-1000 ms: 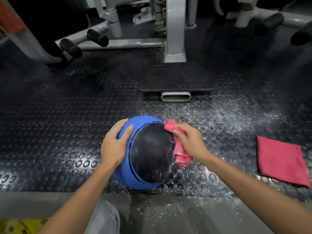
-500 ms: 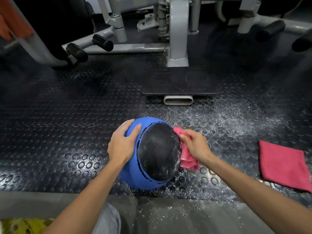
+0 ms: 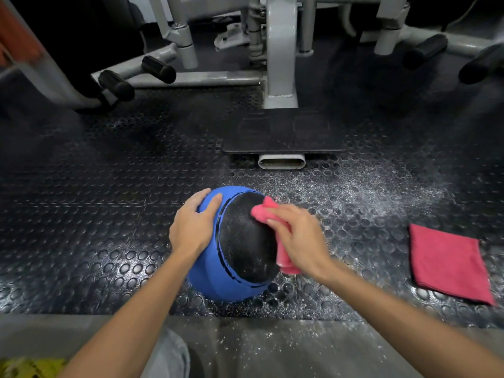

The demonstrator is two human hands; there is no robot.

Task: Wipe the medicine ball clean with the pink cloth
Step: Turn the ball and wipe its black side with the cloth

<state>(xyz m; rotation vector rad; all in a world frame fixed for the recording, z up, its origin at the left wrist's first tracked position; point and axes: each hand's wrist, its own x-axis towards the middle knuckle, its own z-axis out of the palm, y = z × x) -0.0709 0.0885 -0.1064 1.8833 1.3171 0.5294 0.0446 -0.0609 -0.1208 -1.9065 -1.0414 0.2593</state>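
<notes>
The medicine ball (image 3: pixel 231 268) sits on the studded rubber floor (image 3: pixel 95 214), just in front of the person. The left hand (image 3: pixel 192 227) lies flat on its blue side with straight fingers, I think to stop it from rolling. The right hand (image 3: pixel 297 238) grips the bunched pink cloth (image 3: pixel 263 211) against the black panel. 1 folded cloth (image 3: pixel 447 263) lies well apart at the right. A grey machine frame (image 3: pixel 281 64) stands behind, and white specks cover the floor.

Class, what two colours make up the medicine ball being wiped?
The medicine ball is blue with a black panel; head view shows it best.
</notes>
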